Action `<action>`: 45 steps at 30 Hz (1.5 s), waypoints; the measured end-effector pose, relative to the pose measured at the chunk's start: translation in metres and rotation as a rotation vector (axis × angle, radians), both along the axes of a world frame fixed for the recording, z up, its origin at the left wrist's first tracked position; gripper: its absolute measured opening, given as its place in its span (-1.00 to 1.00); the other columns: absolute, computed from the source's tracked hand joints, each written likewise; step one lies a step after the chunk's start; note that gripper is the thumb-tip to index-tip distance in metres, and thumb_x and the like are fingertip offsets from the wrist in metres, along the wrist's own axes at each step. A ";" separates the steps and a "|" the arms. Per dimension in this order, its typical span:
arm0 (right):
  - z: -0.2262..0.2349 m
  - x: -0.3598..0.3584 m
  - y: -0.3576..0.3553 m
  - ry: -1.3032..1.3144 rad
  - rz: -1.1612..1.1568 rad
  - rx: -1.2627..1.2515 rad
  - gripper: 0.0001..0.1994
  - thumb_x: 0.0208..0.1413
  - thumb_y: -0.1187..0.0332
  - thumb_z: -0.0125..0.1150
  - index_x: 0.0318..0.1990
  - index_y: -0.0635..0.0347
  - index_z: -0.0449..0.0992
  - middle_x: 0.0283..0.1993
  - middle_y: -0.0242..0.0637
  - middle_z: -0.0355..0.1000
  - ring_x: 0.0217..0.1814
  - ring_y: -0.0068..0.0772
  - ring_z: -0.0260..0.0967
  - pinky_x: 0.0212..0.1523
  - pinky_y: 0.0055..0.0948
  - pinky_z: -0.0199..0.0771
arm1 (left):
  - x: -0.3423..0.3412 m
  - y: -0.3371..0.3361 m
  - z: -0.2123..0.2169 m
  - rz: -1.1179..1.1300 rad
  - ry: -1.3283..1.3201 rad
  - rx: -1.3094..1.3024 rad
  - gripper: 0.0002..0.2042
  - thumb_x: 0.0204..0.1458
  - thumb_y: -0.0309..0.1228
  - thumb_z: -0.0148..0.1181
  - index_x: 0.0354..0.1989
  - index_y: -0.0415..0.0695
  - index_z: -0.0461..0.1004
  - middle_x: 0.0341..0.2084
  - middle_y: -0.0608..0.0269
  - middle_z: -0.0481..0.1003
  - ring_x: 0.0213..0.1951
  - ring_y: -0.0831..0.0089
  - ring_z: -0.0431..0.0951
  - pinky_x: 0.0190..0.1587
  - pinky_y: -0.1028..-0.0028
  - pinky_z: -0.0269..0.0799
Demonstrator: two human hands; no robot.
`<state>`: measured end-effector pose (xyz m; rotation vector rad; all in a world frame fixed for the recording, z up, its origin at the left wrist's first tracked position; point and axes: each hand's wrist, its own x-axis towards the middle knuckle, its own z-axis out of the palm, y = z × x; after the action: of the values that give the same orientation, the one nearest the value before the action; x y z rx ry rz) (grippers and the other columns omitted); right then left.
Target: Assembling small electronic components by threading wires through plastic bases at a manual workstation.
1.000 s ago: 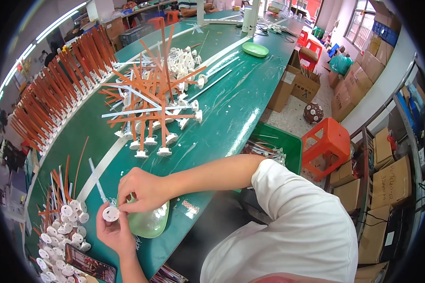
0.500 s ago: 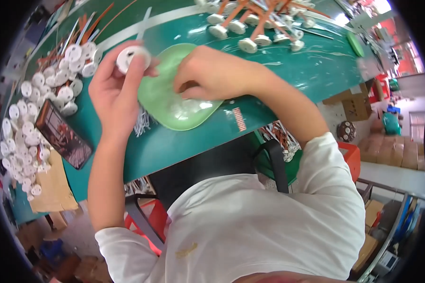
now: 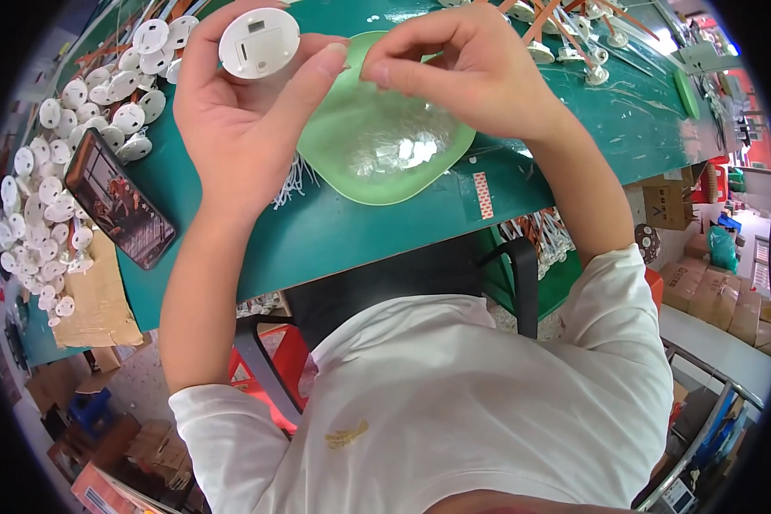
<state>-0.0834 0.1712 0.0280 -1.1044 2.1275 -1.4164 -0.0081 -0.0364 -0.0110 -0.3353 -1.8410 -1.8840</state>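
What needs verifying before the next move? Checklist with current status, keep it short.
1. White disc held in the left hand: ok, slotted face toward the camera.
2. Right hand apart from the white disc: ok, there is a gap between them.
3. Small piece pinched in the right hand: cannot tell, too small to make out.
4. Clear pieces available in the green tray: ok, several show there.
5. Unblocked view of the green tray: not ok, the right hand covers part of it.
6. Phone apart from the green tray: ok, it is over by the white disc pile.
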 end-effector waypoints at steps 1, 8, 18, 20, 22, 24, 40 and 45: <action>0.003 -0.001 0.000 -0.049 -0.006 0.027 -0.66 0.29 0.20 0.20 -0.10 0.39 0.60 -0.27 -0.24 0.60 -0.26 -0.61 0.49 -0.19 -0.55 0.51 | 0.000 0.000 0.000 0.045 0.032 -0.023 -0.56 0.05 -0.72 0.28 0.11 -0.23 0.32 -0.24 -0.04 0.62 -0.21 0.35 0.66 -0.08 0.43 0.59; -0.003 0.008 -0.008 -0.109 -0.128 -0.136 -0.86 0.08 0.42 0.37 -0.25 0.31 0.67 -0.32 -0.34 0.61 -0.30 -0.59 0.52 -0.26 -0.54 0.54 | 0.002 -0.004 0.002 0.029 -0.045 -0.081 -0.55 -0.03 -0.72 0.36 0.04 -0.22 0.38 -0.31 0.15 0.61 -0.24 0.49 0.63 -0.11 0.51 0.58; 0.005 0.016 -0.001 0.563 -0.244 -0.272 -0.92 0.10 0.60 0.30 -0.25 0.41 0.60 -0.34 -0.26 0.58 -0.36 -0.57 0.52 -0.35 -0.60 0.53 | 0.000 -0.001 0.008 -0.233 0.099 -0.090 -0.56 0.33 -0.22 0.00 0.21 -0.33 0.30 0.10 -0.08 0.49 -0.06 0.30 0.61 0.01 0.38 0.48; 0.010 0.022 0.001 0.591 -0.275 -0.388 -0.92 0.09 0.63 0.28 -0.24 0.43 0.58 -0.35 -0.22 0.57 -0.37 -0.54 0.52 -0.35 -0.60 0.52 | 0.008 0.003 0.017 -0.428 0.098 0.095 -0.43 0.37 -0.15 -0.12 0.38 -0.37 0.14 0.14 -0.14 0.46 0.06 0.22 0.57 0.10 0.32 0.43; 0.017 0.023 0.006 0.702 -0.249 -0.490 -0.88 0.04 0.70 0.25 -0.24 0.46 0.53 -0.38 -0.12 0.54 -0.40 -0.43 0.52 -0.37 -0.56 0.51 | 0.012 0.007 0.020 -0.407 0.127 0.130 -0.48 0.35 -0.26 -0.05 0.34 -0.40 0.19 0.07 -0.17 0.50 0.05 0.15 0.58 0.07 0.29 0.48; 0.017 0.025 0.008 0.826 -0.189 -0.533 -0.87 0.00 0.70 0.27 -0.26 0.45 0.53 -0.39 -0.12 0.54 -0.41 -0.39 0.53 -0.39 -0.55 0.51 | 0.013 0.005 0.018 -0.415 0.178 0.081 -0.52 0.34 -0.33 -0.01 0.31 -0.41 0.24 0.05 -0.17 0.51 0.05 0.14 0.58 0.08 0.27 0.50; 0.012 0.041 0.001 1.213 -0.266 -0.521 -0.80 -0.18 0.67 0.41 -0.33 0.39 0.56 -0.44 -0.19 0.52 -0.59 -0.35 0.44 -0.60 -0.49 0.45 | 0.004 0.016 0.004 -0.659 -0.056 0.469 -0.60 0.13 -0.62 0.23 0.17 -0.33 0.46 0.08 -0.12 0.51 0.13 0.18 0.53 0.23 0.22 0.40; 0.017 0.049 0.011 1.419 -0.230 -0.524 -0.79 -0.24 0.70 0.37 -0.35 0.43 0.55 -0.46 -0.14 0.49 -0.60 -0.31 0.43 -0.63 -0.45 0.45 | 0.004 0.019 0.013 -0.794 -0.015 0.434 -0.65 0.11 -0.62 0.26 0.11 -0.35 0.51 0.03 -0.16 0.54 0.10 0.18 0.56 0.19 0.24 0.44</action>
<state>-0.0344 0.1822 0.0447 -2.7410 2.7962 -1.4843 -0.0044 -0.0179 0.0018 -1.0004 -1.3284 -2.7289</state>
